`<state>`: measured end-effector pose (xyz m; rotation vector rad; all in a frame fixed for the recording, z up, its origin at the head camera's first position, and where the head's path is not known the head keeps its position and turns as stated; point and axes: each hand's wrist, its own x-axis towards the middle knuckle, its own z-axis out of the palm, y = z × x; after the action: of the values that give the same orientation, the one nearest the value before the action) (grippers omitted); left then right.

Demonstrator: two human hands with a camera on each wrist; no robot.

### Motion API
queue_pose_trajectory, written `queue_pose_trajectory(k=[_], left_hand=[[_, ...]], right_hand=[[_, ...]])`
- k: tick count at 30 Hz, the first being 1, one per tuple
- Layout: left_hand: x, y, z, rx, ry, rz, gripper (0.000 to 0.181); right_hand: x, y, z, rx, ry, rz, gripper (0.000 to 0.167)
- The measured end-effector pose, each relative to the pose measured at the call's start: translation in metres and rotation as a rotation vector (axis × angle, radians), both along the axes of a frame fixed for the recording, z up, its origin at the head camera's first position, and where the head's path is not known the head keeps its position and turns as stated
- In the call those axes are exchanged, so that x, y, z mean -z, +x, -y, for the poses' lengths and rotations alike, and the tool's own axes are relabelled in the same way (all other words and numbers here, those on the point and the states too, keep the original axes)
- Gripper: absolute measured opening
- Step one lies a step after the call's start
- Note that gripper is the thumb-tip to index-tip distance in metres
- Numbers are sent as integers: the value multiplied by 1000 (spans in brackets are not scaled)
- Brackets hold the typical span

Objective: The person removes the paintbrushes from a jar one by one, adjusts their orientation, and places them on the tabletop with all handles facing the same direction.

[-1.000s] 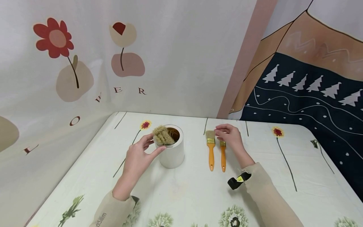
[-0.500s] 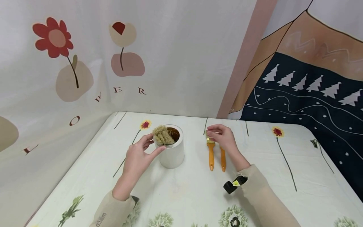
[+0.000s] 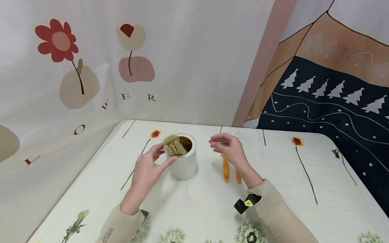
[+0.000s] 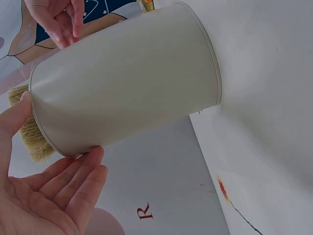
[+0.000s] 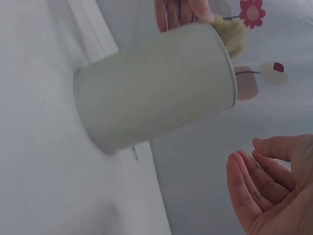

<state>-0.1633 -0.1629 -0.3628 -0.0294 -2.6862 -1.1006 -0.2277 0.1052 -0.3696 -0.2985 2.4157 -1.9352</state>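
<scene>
A white can [image 3: 184, 168] stands upright on the table, a tan fibrous bundle [image 3: 174, 145] poking out at the left of its open top. My left hand [image 3: 149, 168] holds the can by its upper rim, thumb in front and fingers at the left side; the left wrist view shows those fingers [image 4: 80, 188] against the can [image 4: 122, 78]. To the right of the can, my right hand [image 3: 231, 148] hovers with loosely bent fingers, holding nothing and apart from the can in the right wrist view. It covers the upper parts of two brushes.
Two orange brush handles [image 3: 226, 170] lie side by side below the right hand. The flower-print cloth [image 3: 194, 209] covers the table, and printed curtains [image 3: 194, 60] hang behind it. A black strap with a small device [image 3: 247, 203] is on the right wrist.
My right hand has moved left from above the smaller brush, across the larger one and towards the can. The left hand, can and bundle have stayed put.
</scene>
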Motion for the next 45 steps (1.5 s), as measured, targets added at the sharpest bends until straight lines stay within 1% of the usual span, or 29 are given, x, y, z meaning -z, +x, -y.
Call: queue_pose_trajectory(k=[6, 12, 15, 19, 25, 32, 35, 39, 45], left_hand=[[0, 0, 0, 1, 0, -2, 68], [0, 0, 0, -1, 2, -7, 67], [0, 0, 0, -3, 10, -8, 67], [0, -1, -1, -1, 18, -14, 67], [1, 0, 0, 1, -6, -27, 67], [2, -1, 1, 6, -13, -27, 67], [2, -1, 1, 6, -11, -22, 67], [2, -1, 1, 5, -15, -22, 67], [2, -2, 1, 4, -19, -28, 65]], right_hand=[[-12, 10, 11, -37, -19, -28, 30], [-19, 16, 23, -78, -50, -56, 27], [-22, 19, 27, -94, -46, -69, 27], [-26, 23, 34, -103, -6, -97, 26], [-27, 27, 43, -145, 9, -143, 25], [-26, 29, 54, -194, -33, -155, 25], [-25, 29, 58, -199, -36, -161, 27], [-23, 30, 62, -181, 18, -179, 30], [-22, 33, 67, -156, 167, -252, 33]])
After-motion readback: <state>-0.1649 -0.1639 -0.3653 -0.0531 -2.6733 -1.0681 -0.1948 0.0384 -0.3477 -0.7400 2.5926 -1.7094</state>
